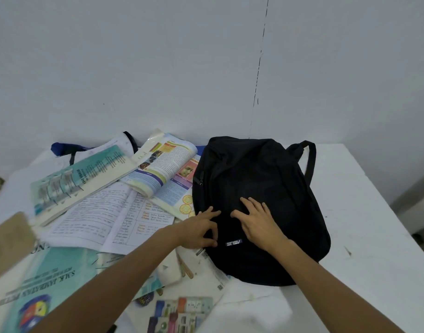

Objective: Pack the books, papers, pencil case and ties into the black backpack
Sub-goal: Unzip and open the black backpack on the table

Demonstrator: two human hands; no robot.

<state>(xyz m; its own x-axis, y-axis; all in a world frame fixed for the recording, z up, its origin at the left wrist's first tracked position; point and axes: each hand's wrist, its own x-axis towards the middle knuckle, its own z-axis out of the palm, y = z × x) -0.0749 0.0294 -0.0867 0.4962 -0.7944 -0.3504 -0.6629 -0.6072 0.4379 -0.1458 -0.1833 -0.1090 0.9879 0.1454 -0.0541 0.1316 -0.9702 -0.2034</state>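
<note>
The black backpack [259,169] lies flat on the white table [364,212], front side up, its small logo patch near me. My left hand [201,228] pinches the fabric at the backpack's left edge. My right hand [259,221] rests flat on the front panel, fingers spread. Left of the bag lie an open colourful textbook [167,164], an open handwritten notebook [105,215], a teal booklet [79,179] and a teal folder [45,280]. A patterned pencil case [179,313] lies at the near edge. Something blue [62,148], partly hidden, sits behind the books.
A white wall rises just behind the table. Two pencils [185,267] lie on papers near my left forearm. A tan object [9,239] is at the far left. The table's right edge drops off to the floor at the right.
</note>
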